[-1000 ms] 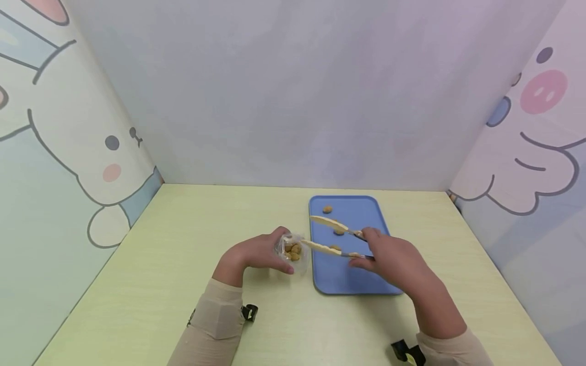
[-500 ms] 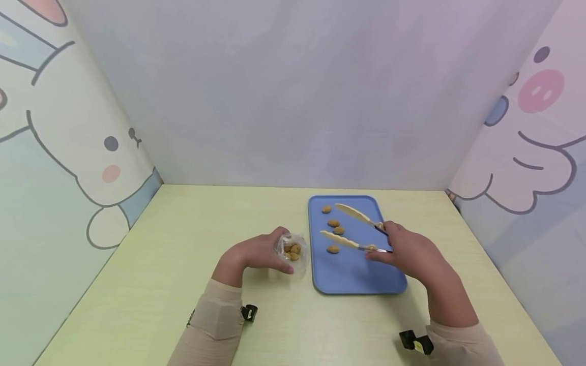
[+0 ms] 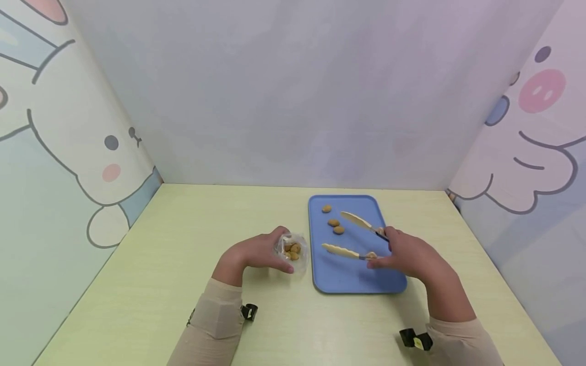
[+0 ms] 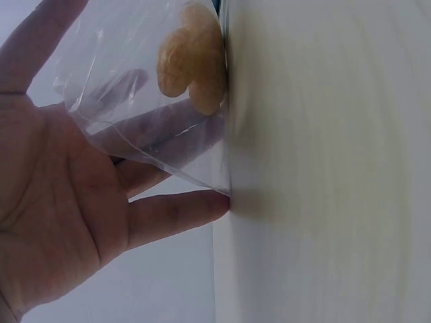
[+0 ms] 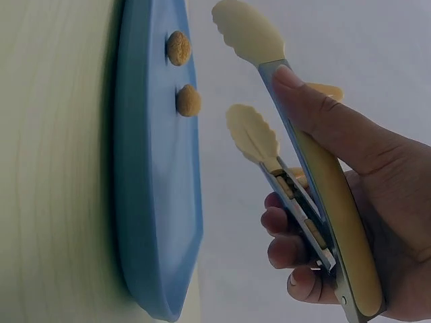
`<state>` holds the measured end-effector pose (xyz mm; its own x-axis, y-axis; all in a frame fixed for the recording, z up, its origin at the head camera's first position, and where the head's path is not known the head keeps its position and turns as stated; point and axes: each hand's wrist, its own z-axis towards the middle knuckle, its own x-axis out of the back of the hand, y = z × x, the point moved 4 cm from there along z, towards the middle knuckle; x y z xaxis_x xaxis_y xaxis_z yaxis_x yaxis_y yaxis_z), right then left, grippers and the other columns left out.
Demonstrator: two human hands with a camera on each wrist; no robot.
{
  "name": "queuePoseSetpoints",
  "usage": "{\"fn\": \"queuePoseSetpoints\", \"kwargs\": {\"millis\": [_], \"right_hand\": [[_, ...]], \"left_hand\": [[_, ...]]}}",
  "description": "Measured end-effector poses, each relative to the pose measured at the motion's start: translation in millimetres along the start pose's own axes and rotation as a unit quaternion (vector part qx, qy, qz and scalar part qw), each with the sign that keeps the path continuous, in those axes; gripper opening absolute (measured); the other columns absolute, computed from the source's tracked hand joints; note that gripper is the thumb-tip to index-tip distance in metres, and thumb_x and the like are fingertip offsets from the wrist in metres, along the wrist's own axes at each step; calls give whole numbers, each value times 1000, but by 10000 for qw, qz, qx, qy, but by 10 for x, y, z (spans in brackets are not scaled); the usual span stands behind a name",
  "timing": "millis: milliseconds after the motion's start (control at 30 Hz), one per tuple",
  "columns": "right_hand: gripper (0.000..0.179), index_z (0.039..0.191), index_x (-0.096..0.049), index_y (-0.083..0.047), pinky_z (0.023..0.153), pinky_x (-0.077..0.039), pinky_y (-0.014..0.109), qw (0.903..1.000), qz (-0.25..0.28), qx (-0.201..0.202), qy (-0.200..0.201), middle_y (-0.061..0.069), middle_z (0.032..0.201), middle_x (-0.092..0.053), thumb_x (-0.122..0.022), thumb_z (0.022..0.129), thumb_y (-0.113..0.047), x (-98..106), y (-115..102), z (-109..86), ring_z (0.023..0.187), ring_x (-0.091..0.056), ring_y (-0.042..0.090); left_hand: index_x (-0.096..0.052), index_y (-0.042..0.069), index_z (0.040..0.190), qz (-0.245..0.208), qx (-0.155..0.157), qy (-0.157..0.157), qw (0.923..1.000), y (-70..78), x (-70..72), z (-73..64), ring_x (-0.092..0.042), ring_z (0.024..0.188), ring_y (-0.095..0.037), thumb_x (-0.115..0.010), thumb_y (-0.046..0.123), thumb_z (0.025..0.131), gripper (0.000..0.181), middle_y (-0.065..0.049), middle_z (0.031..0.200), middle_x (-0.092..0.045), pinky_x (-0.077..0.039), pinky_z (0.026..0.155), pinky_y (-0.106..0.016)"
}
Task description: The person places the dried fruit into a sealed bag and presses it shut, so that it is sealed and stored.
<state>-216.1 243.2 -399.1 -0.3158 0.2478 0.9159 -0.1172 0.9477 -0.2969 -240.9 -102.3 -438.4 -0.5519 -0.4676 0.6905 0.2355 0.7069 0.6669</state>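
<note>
On the table, a clear plastic bag [image 3: 299,259] stands with its mouth up and several brown nuts [image 3: 293,251] inside, their exact kind unclear. My left hand [image 3: 263,251] holds it from the left, thumb and fingers around its side; in the left wrist view the palm [image 4: 54,208] faces the bag. My right hand [image 3: 409,256] grips metal tongs [image 5: 330,202] with cream scalloped tips, spread apart above the blue tray [image 3: 348,282]. Visible on the tray are a nut [image 3: 327,209] near the far edge and two nuts [image 3: 336,226] close together. Nothing shows between the tong tips.
The tray lies right of the bag on a pale wooden table [image 3: 183,213]. A grey-white wall [image 3: 293,101] rises behind the table, with cartoon-printed panels at both sides. Black wrist mounts [image 3: 416,339] sit by the sleeves.
The tongs have moved right from the bag's mouth to over the tray, and their near arm now covers where a nut showed half a second ago. The left hand and bag have stayed put.
</note>
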Motion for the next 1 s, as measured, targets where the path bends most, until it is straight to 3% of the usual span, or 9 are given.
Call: {"fn": "queuePoseSetpoints", "kwargs": {"millis": [100,333,567,1000], "right_hand": [[98,126,-46,2,64,-44,38,9999,63,-39,-110,6,90,-57,-76,67,-70,-35,6,9,79,-54,21],[79,113,-50,-5,60,-38,35,9997,128,18,-191,5,80,-50,-79,68,-64,-87,-4,14,73,-50,20],[63,104,-52,-9,58,-37,33,9997,99,120,-186,4,78,-50,-81,72,-54,-103,-18,19,69,-48,18],[47,101,-54,-13,60,-37,33,9990,-53,301,-319,0,78,-53,-79,78,-46,-115,-48,7,70,-48,17]], "left_hand": [[-36,25,137,16,-8,8,10000,0,2,-2,-57,95,-14,-82,58,68,90,7,102,-60,-45,87,-39],[-35,24,139,30,19,5,10000,11,5,-13,-56,98,-14,-81,59,68,92,7,105,-60,-44,90,-40],[-36,24,139,25,30,-1,10000,17,5,-12,-56,96,-14,-81,58,67,92,7,102,-60,-45,88,-40],[-36,24,139,-2,59,-17,10000,26,8,-19,-56,97,-14,-81,59,68,92,6,102,-60,-44,89,-40]]}}
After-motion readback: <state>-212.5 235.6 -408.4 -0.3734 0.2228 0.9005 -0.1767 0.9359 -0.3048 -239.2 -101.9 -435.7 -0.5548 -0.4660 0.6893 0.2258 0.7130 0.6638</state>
